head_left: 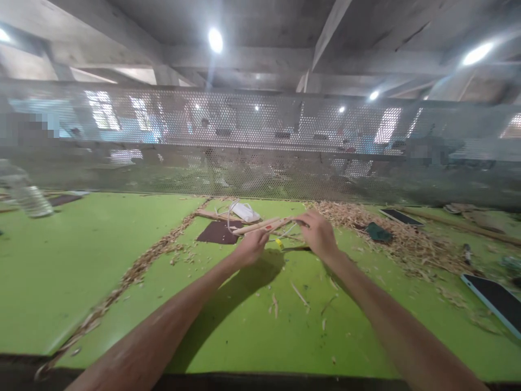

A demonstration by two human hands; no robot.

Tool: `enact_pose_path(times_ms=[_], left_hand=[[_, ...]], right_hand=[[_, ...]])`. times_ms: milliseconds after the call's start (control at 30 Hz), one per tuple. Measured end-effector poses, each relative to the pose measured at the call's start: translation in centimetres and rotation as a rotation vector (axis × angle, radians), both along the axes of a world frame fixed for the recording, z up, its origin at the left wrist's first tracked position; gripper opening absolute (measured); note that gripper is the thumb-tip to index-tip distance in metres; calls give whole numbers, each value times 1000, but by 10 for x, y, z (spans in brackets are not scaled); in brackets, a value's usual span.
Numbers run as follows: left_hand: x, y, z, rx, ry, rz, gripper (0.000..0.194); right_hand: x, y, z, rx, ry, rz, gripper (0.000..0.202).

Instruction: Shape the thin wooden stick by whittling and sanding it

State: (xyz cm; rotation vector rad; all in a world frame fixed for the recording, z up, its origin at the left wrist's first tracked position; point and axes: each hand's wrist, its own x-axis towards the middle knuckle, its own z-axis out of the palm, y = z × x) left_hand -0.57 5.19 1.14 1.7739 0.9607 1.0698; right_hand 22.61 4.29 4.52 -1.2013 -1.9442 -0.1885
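Two pale, slender wooden sticks [255, 226], one with red marks, lie side by side above the green table. My left hand [253, 247] is closed around them near their middle. At their right end, the fingers of my right hand [318, 231] are pinched together on a stick tip; part of this grip is hidden. Just beyond my left hand are a dark brown sheet [217, 232], which looks like sandpaper, and a white block with a cable [246, 212]. Between my hands on the table lie a small yellow piece [279, 244] and a thin dark strip [297, 248].
Wood shavings [411, 247] are heaped to the right, with a dark green cloth [378, 232] among them. Two phones lie there, one [401, 217] farther back, one [494, 301] nearer. A plastic bottle [30, 195] stands left. A perforated metal screen [260, 163] borders the far edge.
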Motion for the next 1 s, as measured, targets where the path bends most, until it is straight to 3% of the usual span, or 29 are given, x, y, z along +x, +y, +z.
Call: enact_pose_path(times_ms=[133,233,300,400,533,667,1000], left_hand=[[9,-14,-3,166,208,-132,35],[19,-24,-7,272,305,-166,30],[23,-27,-10,322,349,-168,25],[25,-27,-11,376,391,-175,17],[22,-26,-11,438,503,-144,13],[22,-28,-12,479,624,-113,11],[22,-23,-9,374,615,-87,8]], right_hand=[[23,0,35,97,-2,-96,25],[29,-7,43,111,-98,-72,24],[29,-15,33,48,-194,-36,28],[25,-31,1,-71,-367,-30,37],[16,-50,-32,-100,-468,-52,38],[7,-58,-40,-69,-496,-42,34],[4,-61,-52,-117,-427,64,20]])
